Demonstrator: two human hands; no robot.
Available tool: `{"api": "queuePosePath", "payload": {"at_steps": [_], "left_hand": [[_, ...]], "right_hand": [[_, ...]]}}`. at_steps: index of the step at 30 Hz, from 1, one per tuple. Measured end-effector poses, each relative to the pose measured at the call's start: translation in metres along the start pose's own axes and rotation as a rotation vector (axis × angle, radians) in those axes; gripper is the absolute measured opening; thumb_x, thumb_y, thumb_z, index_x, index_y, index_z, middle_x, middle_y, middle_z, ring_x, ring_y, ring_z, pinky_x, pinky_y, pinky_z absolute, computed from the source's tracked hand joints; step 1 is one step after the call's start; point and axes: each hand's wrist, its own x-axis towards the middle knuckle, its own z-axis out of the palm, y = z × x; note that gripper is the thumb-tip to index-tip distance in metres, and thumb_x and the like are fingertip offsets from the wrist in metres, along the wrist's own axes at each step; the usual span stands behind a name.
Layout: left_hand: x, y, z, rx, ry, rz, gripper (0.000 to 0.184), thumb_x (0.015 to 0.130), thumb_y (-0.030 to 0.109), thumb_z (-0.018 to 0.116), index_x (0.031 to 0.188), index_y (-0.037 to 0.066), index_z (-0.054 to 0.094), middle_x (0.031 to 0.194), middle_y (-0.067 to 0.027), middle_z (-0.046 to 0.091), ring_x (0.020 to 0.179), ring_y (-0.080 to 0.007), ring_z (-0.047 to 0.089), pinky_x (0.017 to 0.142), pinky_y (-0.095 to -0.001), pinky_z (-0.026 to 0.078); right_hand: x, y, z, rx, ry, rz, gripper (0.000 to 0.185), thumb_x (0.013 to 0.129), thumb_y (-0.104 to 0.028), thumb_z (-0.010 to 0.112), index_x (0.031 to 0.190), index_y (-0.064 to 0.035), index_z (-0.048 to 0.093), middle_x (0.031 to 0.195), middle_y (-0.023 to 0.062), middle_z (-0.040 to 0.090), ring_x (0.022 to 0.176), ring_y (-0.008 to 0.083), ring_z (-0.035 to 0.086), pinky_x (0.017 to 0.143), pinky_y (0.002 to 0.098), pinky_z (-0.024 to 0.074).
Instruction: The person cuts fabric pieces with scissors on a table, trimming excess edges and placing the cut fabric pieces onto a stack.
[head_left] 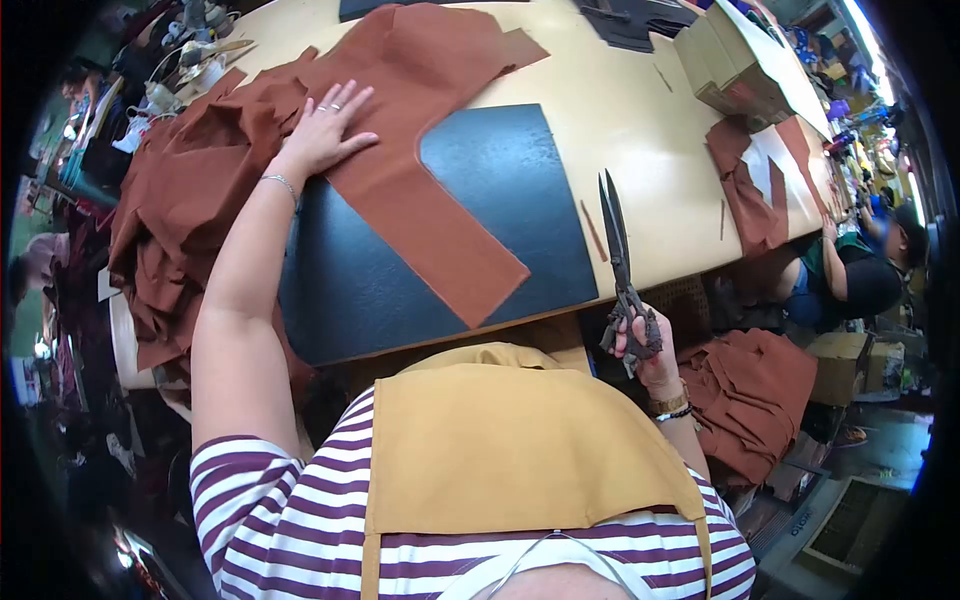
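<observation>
My left hand (335, 125) lies flat with its fingers spread on a rust-brown fabric piece (430, 220). The piece has a curved inner edge, and one long strip of it stretches toward me over a dark cutting mat (500, 160). In my right hand (650, 350) is a pair of large scissors (617, 240), with cloth-wrapped handles and the dark blades pointing away from me. The blades look closed or almost closed, to the right of the mat and apart from the fabric.
A rust-brown fabric heap (190, 190) covers the table's left side. Thin scraps (594, 230) lie right of the mat. A cardboard box (725, 70) stands at the back right. Another person (850, 260) sits at the right edge by more fabric. Folded fabric (755, 395) is stacked beside me.
</observation>
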Motion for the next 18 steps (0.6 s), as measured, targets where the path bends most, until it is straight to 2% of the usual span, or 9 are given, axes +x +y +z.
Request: {"api": "queuePosePath", "payload": {"at_steps": [3, 5, 6, 8, 10, 11, 13, 16, 18], "left_hand": [[-0.025, -0.006, -0.006, -0.109, 0.198, -0.025, 0.066, 0.089, 0.050, 0.052, 0.144, 0.021, 0.033, 0.153, -0.0113, 0.023, 0.141, -0.0339, 0.019, 0.109, -0.0597, 0.017], [-0.047, 0.016, -0.008, -0.150, 0.293, 0.006, 0.066, 0.088, 0.049, 0.055, 0.143, 0.019, 0.034, 0.151, -0.0129, 0.026, 0.140, -0.0347, 0.021, 0.109, -0.0599, 0.019], [-0.063, 0.038, -0.016, -0.193, 0.306, 0.054, 0.067, 0.084, 0.045, 0.061, 0.142, 0.019, 0.037, 0.150, -0.0137, 0.027, 0.139, -0.0359, 0.022, 0.108, -0.0607, 0.020], [-0.095, 0.084, -0.027, -0.302, 0.198, 0.191, 0.071, 0.075, 0.039, 0.072, 0.137, 0.018, 0.045, 0.149, -0.0111, 0.031, 0.139, -0.0370, 0.024, 0.108, -0.0594, 0.020], [-0.118, 0.131, -0.036, -0.431, 0.040, 0.301, 0.071, 0.071, 0.046, 0.074, 0.132, 0.019, 0.051, 0.148, -0.0114, 0.034, 0.137, -0.0370, 0.027, 0.107, -0.0597, 0.022], [-0.127, 0.150, -0.037, -0.462, -0.016, 0.332, 0.070, 0.072, 0.048, 0.073, 0.131, 0.019, 0.052, 0.147, -0.0114, 0.035, 0.137, -0.0354, 0.028, 0.108, -0.0589, 0.023], [-0.140, 0.175, -0.031, -0.508, -0.080, 0.294, 0.053, 0.081, 0.043, 0.067, 0.127, 0.020, 0.055, 0.145, -0.0104, 0.039, 0.136, -0.0337, 0.031, 0.107, -0.0574, 0.026], [-0.141, 0.182, -0.015, -0.477, -0.038, 0.251, 0.035, 0.090, 0.031, 0.058, 0.123, 0.019, 0.059, 0.142, -0.0095, 0.044, 0.133, -0.0327, 0.036, 0.107, -0.0544, 0.029], [-0.143, 0.186, -0.018, -0.594, -0.046, 0.218, 0.030, 0.092, 0.025, 0.054, 0.121, 0.019, 0.060, 0.140, -0.0090, 0.046, 0.131, -0.0323, 0.040, 0.106, -0.0534, 0.030]], "right_hand": [[0.002, -0.003, -0.002, -0.066, -0.108, 0.071, 0.036, 0.086, -0.037, 0.067, 0.083, -0.0028, 0.055, 0.064, 0.0050, 0.057, 0.056, 0.0124, 0.054, 0.054, 0.0245, 0.0442], [0.002, -0.008, -0.002, -0.101, -0.150, 0.135, 0.037, 0.084, -0.038, 0.068, 0.083, -0.0029, 0.056, 0.065, 0.0050, 0.057, 0.056, 0.0121, 0.054, 0.053, 0.0241, 0.0441], [0.002, -0.009, -0.003, -0.113, -0.158, 0.171, 0.037, 0.084, -0.038, 0.068, 0.083, -0.0029, 0.056, 0.065, 0.0050, 0.057, 0.055, 0.0119, 0.054, 0.053, 0.0239, 0.0440], [0.000, -0.012, -0.002, -0.109, -0.194, 0.206, 0.036, 0.083, -0.036, 0.069, 0.082, -0.0031, 0.056, 0.063, 0.0044, 0.058, 0.054, 0.0110, 0.054, 0.052, 0.0232, 0.0437], [-0.002, -0.020, -0.004, -0.138, -0.240, 0.264, 0.035, 0.083, -0.035, 0.069, 0.081, -0.0032, 0.056, 0.063, 0.0037, 0.058, 0.054, 0.0106, 0.054, 0.052, 0.0231, 0.0440], [-0.003, -0.023, -0.006, -0.153, -0.264, 0.292, 0.034, 0.083, -0.035, 0.069, 0.080, -0.0032, 0.056, 0.062, 0.0034, 0.057, 0.054, 0.0104, 0.054, 0.052, 0.0231, 0.0442], [-0.005, -0.023, -0.012, -0.185, -0.278, 0.371, 0.035, 0.083, -0.035, 0.069, 0.079, -0.0034, 0.056, 0.061, 0.0026, 0.057, 0.055, 0.0098, 0.055, 0.053, 0.0227, 0.0447], [-0.005, -0.025, -0.015, -0.218, -0.308, 0.454, 0.036, 0.082, -0.036, 0.071, 0.080, -0.0041, 0.055, 0.064, 0.0016, 0.056, 0.056, 0.0092, 0.055, 0.054, 0.0226, 0.0451], [-0.004, -0.026, -0.005, -0.181, -0.317, 0.449, 0.037, 0.081, -0.037, 0.072, 0.081, -0.0045, 0.054, 0.066, 0.0009, 0.056, 0.057, 0.0087, 0.055, 0.055, 0.0224, 0.0453]]}}
